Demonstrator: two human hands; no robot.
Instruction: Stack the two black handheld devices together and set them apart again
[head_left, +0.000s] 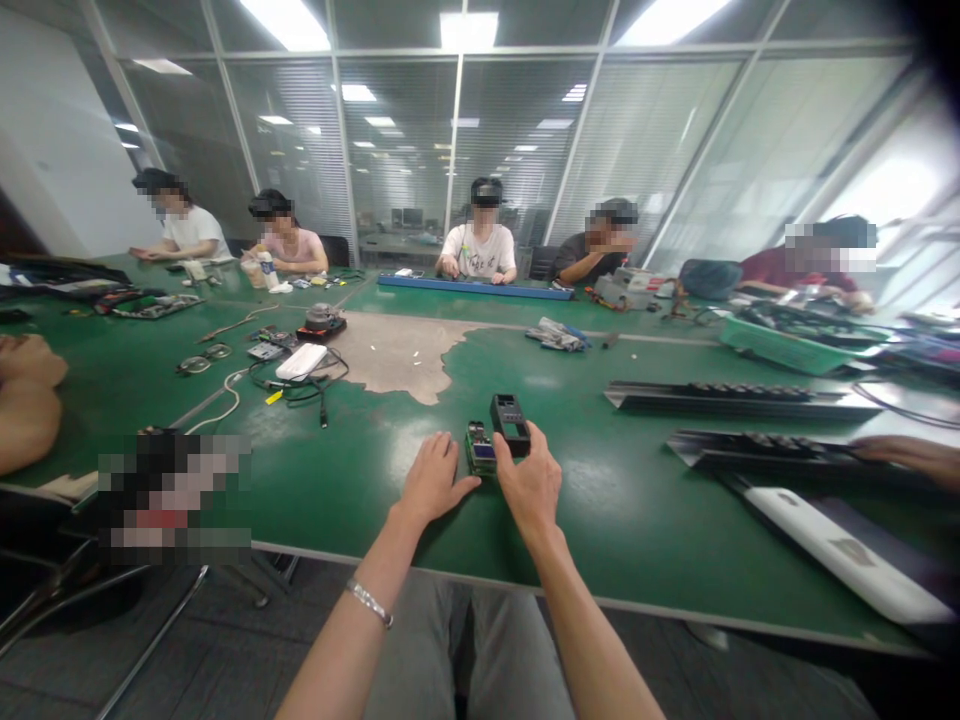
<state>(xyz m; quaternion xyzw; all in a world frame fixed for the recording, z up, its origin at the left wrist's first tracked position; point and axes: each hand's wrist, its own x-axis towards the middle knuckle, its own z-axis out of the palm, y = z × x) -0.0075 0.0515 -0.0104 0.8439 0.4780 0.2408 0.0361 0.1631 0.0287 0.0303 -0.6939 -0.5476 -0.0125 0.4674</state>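
Observation:
My right hand (pixel 531 478) grips a black plastic housing (pixel 510 418) with rectangular cut-outs, thumb on its near left side and fingers along its right. Just left of the housing, a green circuit board (pixel 478 436) with a small dark blue screen lies on the green table (pixel 360 500). My left hand (pixel 435 478) rests flat on the tabletop beside the board, fingers stretched forward and thumb pointing toward the board's near edge. Nothing shows in that hand.
Left of centre lie a white box-shaped device (pixel 301 362), cables and glasses (pixel 204 360). Long black rails (pixel 742 398) and a white panel (pixel 847 550) occupy the right side. A green basket (pixel 806 345) stands farther back. Several people sit around the table; another person's hand (pixel 907 455) reaches in at right.

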